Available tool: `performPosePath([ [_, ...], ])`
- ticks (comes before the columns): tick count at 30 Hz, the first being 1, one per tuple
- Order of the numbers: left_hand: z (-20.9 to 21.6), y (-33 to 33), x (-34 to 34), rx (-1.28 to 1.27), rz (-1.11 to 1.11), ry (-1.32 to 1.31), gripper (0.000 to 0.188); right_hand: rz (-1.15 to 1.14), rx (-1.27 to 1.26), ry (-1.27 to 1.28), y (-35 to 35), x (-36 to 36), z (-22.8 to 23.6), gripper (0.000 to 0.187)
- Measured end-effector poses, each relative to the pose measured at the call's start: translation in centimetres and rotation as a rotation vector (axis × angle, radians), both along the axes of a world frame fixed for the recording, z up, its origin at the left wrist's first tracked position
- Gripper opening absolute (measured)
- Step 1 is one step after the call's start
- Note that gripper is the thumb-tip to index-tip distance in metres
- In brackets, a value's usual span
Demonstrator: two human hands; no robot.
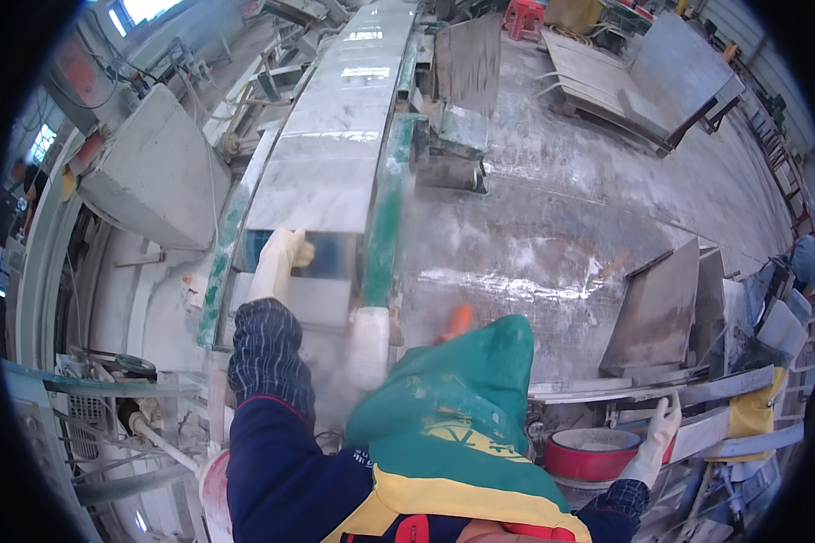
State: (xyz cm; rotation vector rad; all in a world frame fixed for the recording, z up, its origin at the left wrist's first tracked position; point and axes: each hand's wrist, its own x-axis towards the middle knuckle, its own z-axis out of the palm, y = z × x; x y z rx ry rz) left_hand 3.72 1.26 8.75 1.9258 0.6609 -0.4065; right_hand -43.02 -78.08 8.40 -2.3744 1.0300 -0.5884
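A long conveyor line carries a white, grey-veined slab (312, 176), whose near edge ends in front of me. At that edge is my left hand (285, 253) in a pale work glove, fingers curled closed; whatever may be inside the curl is hidden. Just under the hand a blue strip (335, 253) shows in the gap, with a smaller white piece (321, 300) nearer to me. Off to the right, my gloved right hand (656, 442) stretches its fingers up beside a metal rail (643, 395), next to a red basin (591, 455) with pale contents.
A green side rail (391, 208) bounds the conveyor. A large grey box-shaped housing (158, 167) stands left. Flat panels (654, 312) lean at right, near a yellow cloth (753, 416). A slab cart (607, 86) and red stool (522, 18) stand farther back on the wet, dusty floor.
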Motion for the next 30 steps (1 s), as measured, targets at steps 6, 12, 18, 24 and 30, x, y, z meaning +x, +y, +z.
performPosePath([
  [6,4.3,-4.9,-2.5,0.381,-0.250,-0.352,0.040,-0.407,-0.635,0.311,-6.5,-7.9,-0.4,0.053],
  [12,-0.2,-15.1,-4.0,0.326,-0.773,-1.033,0.034,-0.530,-0.635,0.968,-5.9,-10.1,-3.4,0.057],
  [18,-4.4,-19.4,-3.0,0.596,-0.861,-1.095,0.042,-0.807,-0.458,0.510,-3.4,-8.6,-2.7,0.056],
  [24,-7.0,-18.8,-1.2,0.659,-0.698,-1.270,0.040,-0.998,-0.334,0.660,-3.3,-5.1,-1.0,0.057],
  [30,-8.1,-18.4,-0.6,0.683,-0.717,-1.171,0.043,-1.047,-0.309,0.668,-2.3,-3.7,0.0,0.059],
])
